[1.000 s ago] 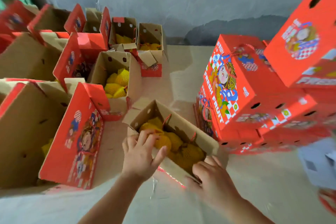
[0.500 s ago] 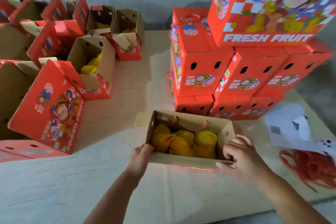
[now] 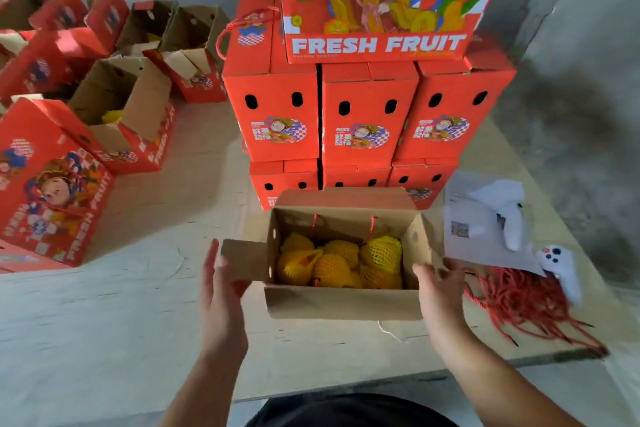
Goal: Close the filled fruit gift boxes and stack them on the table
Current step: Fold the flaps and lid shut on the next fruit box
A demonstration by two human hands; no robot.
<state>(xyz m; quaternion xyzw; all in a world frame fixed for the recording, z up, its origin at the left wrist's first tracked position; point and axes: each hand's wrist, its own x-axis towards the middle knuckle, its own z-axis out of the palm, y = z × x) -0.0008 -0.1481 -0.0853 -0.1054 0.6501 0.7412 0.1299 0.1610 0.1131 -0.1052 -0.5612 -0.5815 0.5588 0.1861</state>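
An open gift box (image 3: pixel 343 302) stands on the table in front of me, its flaps up, with several yellow fruits in net sleeves (image 3: pixel 341 262) inside. My left hand (image 3: pixel 218 288) is flat with straight fingers against the box's left side flap (image 3: pixel 244 260). My right hand (image 3: pixel 438 291) is at the right side flap, fingers spread against it. Behind the box rises a stack of closed red boxes (image 3: pixel 367 114) with a large "FRESH FRUIT" box (image 3: pixel 377 0) on top.
Several open red boxes (image 3: pixel 131 121) with raised flaps stand along the left, some showing fruit. To the right lie white papers (image 3: pixel 485 229), a white glove (image 3: pixel 561 270) and a pile of red cords (image 3: pixel 530 308). A grey wall is behind the table.
The open box was slid from the left to the front of the closed stack and turned square to me. Both hands let go of its rim and now lie at the side flaps.
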